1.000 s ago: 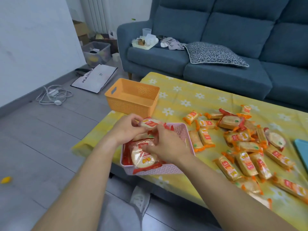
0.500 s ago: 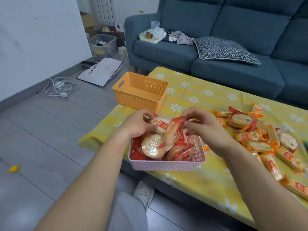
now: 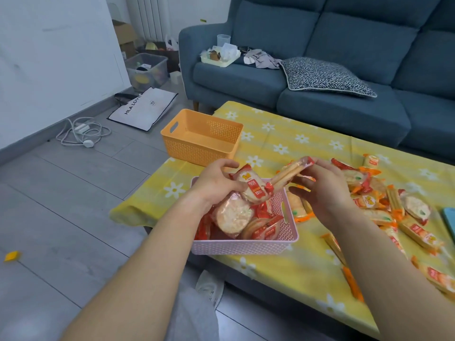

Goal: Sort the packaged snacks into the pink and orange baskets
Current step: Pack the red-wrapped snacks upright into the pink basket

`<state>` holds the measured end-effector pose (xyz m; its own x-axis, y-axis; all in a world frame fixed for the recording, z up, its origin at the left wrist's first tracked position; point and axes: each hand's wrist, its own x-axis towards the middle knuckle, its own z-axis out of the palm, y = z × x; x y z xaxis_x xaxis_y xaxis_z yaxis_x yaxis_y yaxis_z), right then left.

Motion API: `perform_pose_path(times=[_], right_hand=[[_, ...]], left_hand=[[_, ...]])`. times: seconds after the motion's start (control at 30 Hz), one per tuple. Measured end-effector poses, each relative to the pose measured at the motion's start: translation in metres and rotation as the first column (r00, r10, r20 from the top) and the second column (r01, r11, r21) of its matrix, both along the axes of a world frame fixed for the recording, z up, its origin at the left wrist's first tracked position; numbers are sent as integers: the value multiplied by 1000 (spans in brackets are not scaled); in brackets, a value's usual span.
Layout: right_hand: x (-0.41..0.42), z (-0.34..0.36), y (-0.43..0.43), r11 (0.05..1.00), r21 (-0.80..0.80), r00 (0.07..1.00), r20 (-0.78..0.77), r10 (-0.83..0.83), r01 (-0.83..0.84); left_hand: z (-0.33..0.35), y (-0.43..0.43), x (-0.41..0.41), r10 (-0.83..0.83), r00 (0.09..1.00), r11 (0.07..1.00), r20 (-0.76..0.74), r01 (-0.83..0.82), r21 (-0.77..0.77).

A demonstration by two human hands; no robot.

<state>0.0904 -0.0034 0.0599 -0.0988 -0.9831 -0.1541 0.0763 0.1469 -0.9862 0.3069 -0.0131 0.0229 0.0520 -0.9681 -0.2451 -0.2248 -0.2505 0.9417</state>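
A pink basket [image 3: 246,247] stands at the table's near left edge, holding several red-wrapped round rice crackers [image 3: 232,215]. Over it my left hand [image 3: 216,183] grips a red-wrapped cracker pack [image 3: 251,187]. My right hand [image 3: 325,185] pinches the end of a second pack [image 3: 290,172], seen edge-on and tilted down toward the basket. The orange basket [image 3: 197,148] stands empty behind the pink one. A pile of orange-wrapped and red-wrapped snacks [image 3: 384,205] lies loose on the yellow cloth to the right.
The table wears a yellow flowered cloth [image 3: 295,141]. A blue sofa [image 3: 344,77] with a patterned cushion [image 3: 322,75] runs behind it. A blue object [image 3: 449,219] peeks in at the right edge. A white bag [image 3: 145,108], a cable and boxes lie on the floor at left.
Both hands rose from inside the pink basket. My right hand lifted a pack up and to the right, and my left hand keeps its own pack above the basket.
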Motion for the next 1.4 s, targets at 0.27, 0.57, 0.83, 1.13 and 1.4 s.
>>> perform_pose_path(times=[0.27,0.57,0.83,1.13,1.4], right_hand=[[-8,16,0,1000,-26,998,61,-4,6],[10,3,4,997,-64,998,-38,40,-43],[23,-2,-1,999,-43,1000,-18,-2,1],[48,-11,2,997,-46,992,-108,61,-66],[79,-30,-4,896,-30,665,-681,306,-443]], left_hand=[[-8,-7,-35,-36,979,999,-198,40,18],[13,-5,22,22,902,977,431,72,-201],[6,28,5,-497,511,867,701,326,377],[-3,22,22,-403,748,914,527,357,193],[17,30,56,-138,965,989,222,123,78]])
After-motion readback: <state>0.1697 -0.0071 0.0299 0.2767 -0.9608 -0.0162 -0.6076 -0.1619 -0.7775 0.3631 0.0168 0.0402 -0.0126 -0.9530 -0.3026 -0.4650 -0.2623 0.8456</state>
